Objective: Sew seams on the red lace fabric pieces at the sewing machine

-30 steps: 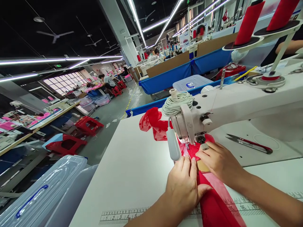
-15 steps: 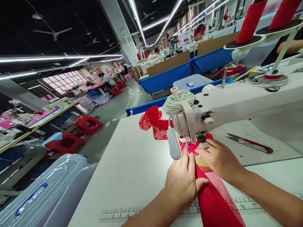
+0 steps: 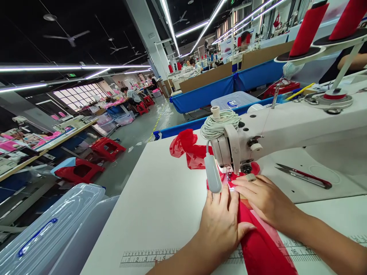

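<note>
A white sewing machine stands on a white table. Red fabric runs under its needle and bunches up behind it. My left hand lies flat on the fabric just left of the needle, fingers stretched out together. My right hand presses on the fabric right beside the presser foot, fingers extended. A small white lamp hangs from the machine head just above my left fingertips.
Red-handled thread snips lie on the table to the right. Red thread cones stand on the machine's rack. Clear plastic bins sit at the lower left. Red stools and other workstations with people line the aisle behind.
Both hands have slid slightly forward toward the needle with the red fabric. The view has shifted a little.
</note>
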`<state>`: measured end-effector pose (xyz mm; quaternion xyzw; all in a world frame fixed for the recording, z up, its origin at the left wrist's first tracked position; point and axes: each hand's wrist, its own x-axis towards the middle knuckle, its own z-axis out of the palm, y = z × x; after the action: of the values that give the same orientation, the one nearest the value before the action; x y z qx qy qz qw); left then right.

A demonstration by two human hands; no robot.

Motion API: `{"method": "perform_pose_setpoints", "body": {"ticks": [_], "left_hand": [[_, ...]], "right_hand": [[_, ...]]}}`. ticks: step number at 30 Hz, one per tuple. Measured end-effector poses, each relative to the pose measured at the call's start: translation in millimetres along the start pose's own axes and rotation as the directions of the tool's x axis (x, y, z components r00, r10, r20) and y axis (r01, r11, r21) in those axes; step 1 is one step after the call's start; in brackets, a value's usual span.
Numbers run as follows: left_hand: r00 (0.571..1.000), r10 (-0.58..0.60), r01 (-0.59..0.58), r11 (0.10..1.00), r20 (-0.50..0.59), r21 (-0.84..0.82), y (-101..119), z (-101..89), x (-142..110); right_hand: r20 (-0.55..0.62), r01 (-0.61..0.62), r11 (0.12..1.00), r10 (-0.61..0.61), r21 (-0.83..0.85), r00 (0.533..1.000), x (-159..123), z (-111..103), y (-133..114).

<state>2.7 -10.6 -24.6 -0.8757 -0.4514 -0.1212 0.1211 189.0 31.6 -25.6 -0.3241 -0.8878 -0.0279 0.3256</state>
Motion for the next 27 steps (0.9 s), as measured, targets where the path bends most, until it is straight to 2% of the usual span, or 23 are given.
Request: {"method": "perform_pose_setpoints", "body": {"ticks": [9, 19, 27], "left_hand": [[0.998, 0.021, -0.017, 0.998, -0.067, 0.058, 0.3, -1.8, -1.8], [0.997, 0.038, -0.032, 0.995, -0.062, 0.093, -1.4, 0.8, 2.5], [1.0, 0.009, -0.009, 0.994, -0.002, 0.105, -0.8, -0.7, 4.9]], "right_hand": [[-0.026, -0.007, 0.999, 0.008, 0.052, 1.0, -1.6, 1.6, 2.4], [-0.005, -0.036, 0.999, 0.036, -0.009, 0.999, -0.1, 5.2, 5.9], [0.025, -0.068, 0.998, 0.068, 0.005, 0.997, 1.0, 5.4, 6.5]]}}
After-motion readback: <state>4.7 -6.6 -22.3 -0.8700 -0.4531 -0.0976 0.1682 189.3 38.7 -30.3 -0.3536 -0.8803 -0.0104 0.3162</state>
